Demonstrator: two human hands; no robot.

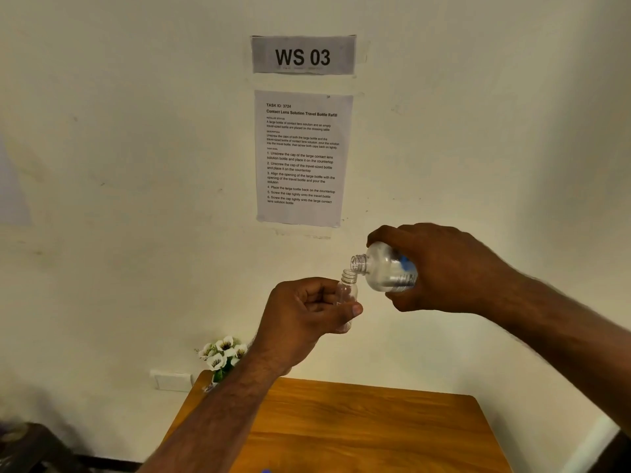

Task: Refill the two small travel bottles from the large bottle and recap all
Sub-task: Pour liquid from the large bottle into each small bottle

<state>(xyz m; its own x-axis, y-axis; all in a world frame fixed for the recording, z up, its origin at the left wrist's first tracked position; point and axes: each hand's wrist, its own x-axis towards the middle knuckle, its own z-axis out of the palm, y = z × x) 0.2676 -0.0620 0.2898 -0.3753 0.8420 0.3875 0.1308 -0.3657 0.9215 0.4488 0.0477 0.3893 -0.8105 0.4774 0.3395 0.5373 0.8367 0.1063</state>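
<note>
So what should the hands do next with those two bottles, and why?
Probably tip the large bottle a bit further. The right hand holds it on its side, its open neck just above the open mouth of the small bottle, which the left hand holds upright. Both caps are off, and the small bottle looks empty.

A numbered test workstation: "WS 03" sign (303,55) above taped task sheet (302,158).

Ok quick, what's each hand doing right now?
Left hand: closed around the small travel bottle, uncapped, held upright.
Right hand: closed around the large bottle, uncapped, tipped with its mouth at the small one's opening.
</note>
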